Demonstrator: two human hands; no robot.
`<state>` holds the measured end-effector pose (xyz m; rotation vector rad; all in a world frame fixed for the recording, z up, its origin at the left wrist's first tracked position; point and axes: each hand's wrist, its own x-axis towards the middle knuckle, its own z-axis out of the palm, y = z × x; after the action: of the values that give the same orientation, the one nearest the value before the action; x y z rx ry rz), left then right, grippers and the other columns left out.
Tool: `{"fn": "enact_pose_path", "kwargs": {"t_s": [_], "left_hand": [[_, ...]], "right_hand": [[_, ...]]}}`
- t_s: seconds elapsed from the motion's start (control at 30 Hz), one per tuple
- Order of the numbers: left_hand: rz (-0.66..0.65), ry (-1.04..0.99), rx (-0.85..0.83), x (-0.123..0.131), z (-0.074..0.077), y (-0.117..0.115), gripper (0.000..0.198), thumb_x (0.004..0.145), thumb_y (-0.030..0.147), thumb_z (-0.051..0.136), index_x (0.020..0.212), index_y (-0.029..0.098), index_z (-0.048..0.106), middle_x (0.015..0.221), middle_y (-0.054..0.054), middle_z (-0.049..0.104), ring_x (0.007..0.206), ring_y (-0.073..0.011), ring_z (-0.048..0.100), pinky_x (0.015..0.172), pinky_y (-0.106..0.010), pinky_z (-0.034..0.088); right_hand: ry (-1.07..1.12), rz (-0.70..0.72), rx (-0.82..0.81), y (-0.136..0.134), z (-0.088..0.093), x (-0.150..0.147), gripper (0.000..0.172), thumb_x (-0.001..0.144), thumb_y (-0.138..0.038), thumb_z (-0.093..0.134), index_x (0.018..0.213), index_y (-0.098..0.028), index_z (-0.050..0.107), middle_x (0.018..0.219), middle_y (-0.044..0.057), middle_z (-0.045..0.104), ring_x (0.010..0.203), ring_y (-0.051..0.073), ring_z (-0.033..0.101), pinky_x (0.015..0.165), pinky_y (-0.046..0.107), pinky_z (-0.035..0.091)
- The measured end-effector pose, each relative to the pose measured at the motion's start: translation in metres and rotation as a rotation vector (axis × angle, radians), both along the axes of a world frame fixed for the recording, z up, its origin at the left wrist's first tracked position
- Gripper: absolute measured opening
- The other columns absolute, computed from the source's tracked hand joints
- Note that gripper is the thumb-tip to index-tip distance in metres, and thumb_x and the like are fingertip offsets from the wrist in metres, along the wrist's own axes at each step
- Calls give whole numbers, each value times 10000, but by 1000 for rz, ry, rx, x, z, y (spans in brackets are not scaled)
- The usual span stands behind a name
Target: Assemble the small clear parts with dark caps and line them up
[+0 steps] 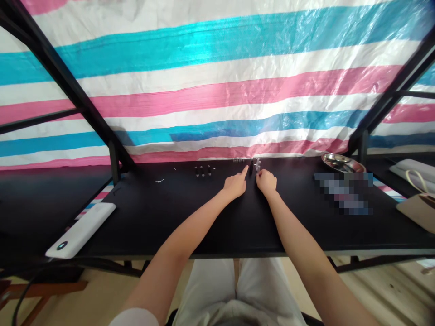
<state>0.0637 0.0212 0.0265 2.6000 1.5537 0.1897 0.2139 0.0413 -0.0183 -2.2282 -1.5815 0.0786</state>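
Observation:
My left hand [235,184] rests on the black table with its index finger stretched forward and the other fingers curled. That fingertip is close to a small upright black piece [251,167]; whether they touch I cannot tell. Just right of it, my right hand [267,182] is closed, its fingertips at the base of a small greyish, see-through piece [258,165]. What the right fingers pinch is hidden. Further left stand three small black cylinders with silvery ends [202,171]. Behind the left hand lies a row of several tiny metallic parts [239,160].
A shiny metal dish [343,163] sits at the back right, with a blurred-out patch [343,192] before it. A long white device [81,230] lies at the left. Thin white scraps [159,181] dot the table [152,217]. A striped sheet [217,90] hangs behind.

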Motion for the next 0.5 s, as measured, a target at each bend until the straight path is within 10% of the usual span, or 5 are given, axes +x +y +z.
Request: {"fn": "enact_pose_path", "kwargs": {"t_s": [0.5], "left_hand": [[28, -174, 164, 30, -31, 39, 401, 902, 280, 358, 1293, 298, 444, 1045, -61, 602, 853, -203, 612, 733, -310, 442]], "right_hand": [[-36, 27, -27, -2, 3, 0, 206, 832, -258, 454, 938, -132, 577, 986, 147, 628, 952, 259, 585, 774, 353, 404]]}}
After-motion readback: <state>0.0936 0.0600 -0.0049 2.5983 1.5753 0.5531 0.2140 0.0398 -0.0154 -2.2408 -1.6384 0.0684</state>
